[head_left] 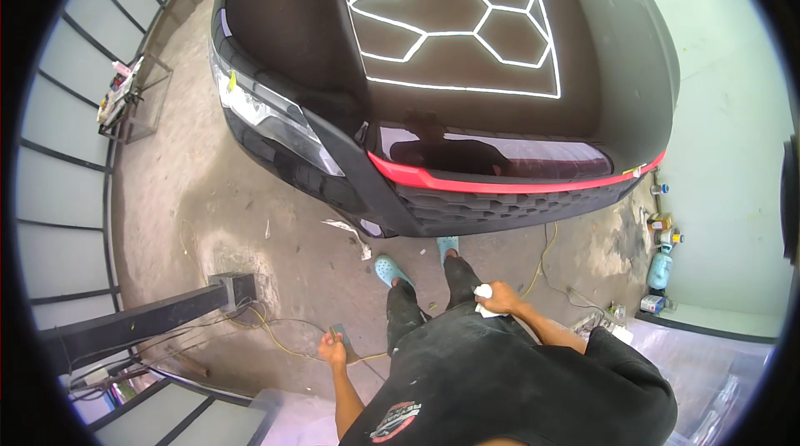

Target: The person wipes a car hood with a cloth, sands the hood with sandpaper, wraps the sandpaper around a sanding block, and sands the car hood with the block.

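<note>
In front of me is a dark car with a glossy hood (479, 117) that reflects light tubes in a hexagon pattern. A red strip (500, 187) runs along the hood's front edge, above the black grille (517, 209). My right hand (502, 298), at my right hip, is closed round a crumpled white cloth (483, 291). Low on the left, my left hand (332, 349) is closed on a small, flat grey piece (339, 333); its kind is unclear. Both hands are apart from the car. Yellow tape (232, 80) sticks by the left headlight (258, 113).
A black post (142, 317) stands at the left, with cables (271, 333) on the floor. Near the left wall is a small stand (125, 104) with supplies. A blue bottle (660, 267) and boxes line the right wall. White scraps (354, 235) lie by the bumper.
</note>
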